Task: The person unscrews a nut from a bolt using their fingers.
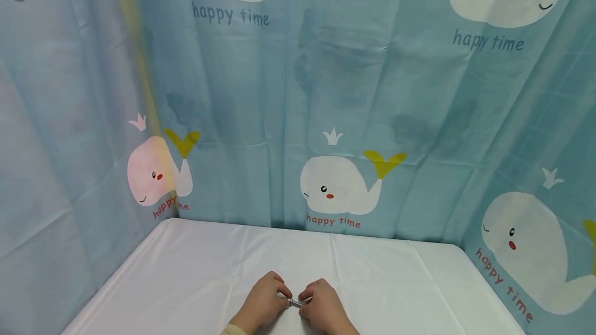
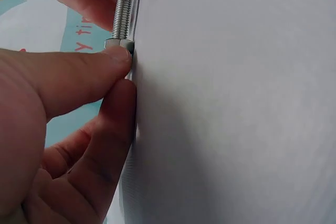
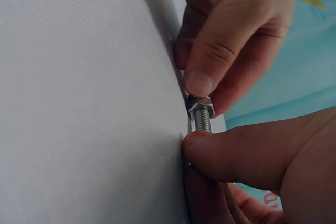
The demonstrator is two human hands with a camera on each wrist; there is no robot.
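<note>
Between both hands, low over the white table, lies a silver bolt [image 1: 296, 303] with a threaded shank. My left hand [image 1: 264, 298] pinches its left part between thumb and fingers. In the left wrist view the left thumb presses right at a hexagonal collar [image 2: 119, 43] on the bolt; I cannot tell whether that is its head or a nut. The right hand [image 1: 321, 304] pinches the other end of the threaded shank [image 3: 202, 121], hiding its tip. A short stretch of thread shows between the two hands.
The white cloth-covered table [image 1: 195, 268] spreads out beyond and beside the hands. A blue curtain [image 1: 242, 180] printed with whales stands behind the table and along both sides.
</note>
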